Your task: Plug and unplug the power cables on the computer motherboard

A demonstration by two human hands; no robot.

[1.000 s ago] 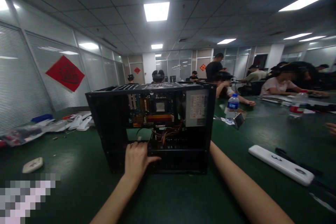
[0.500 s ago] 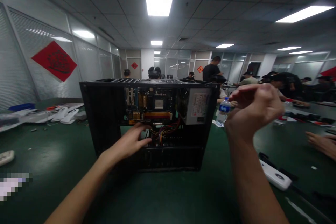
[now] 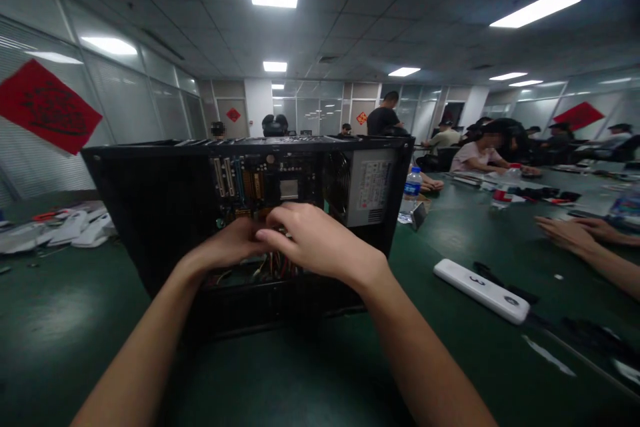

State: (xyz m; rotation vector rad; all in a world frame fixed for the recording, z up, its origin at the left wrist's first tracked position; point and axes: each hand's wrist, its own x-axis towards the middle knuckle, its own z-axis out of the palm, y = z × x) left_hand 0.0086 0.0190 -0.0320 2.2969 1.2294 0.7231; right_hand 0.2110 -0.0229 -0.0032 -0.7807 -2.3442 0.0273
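An open black computer case [image 3: 150, 213] stands upright on the green table, its inside facing me. Inside it are a motherboard [image 3: 300, 167] with a bare square processor [image 3: 289, 189], and a silver power supply [image 3: 373, 187] at the upper right. My left hand [image 3: 227, 243] reaches in at the motherboard's lower edge, its fingers blurred and partly hidden. Close beside it, my right hand [image 3: 315, 240] has its fingers curled and thumb drawn in; whatever lies between them is hidden. Coloured cables [image 3: 280, 265] hang under both hands.
A white numbered device [image 3: 480, 290] lies right of the case, near dark cables. Behind it stand a water bottle [image 3: 413, 183] and a red-capped bottle [image 3: 503, 195]. Another person's hands [image 3: 570, 233] rest at the right. White parts [image 3: 83, 227] lie at the left.
My right hand has come from raised at the right into the case, beside my left hand. The left hand has shifted slightly up. The view has turned a little to the right.
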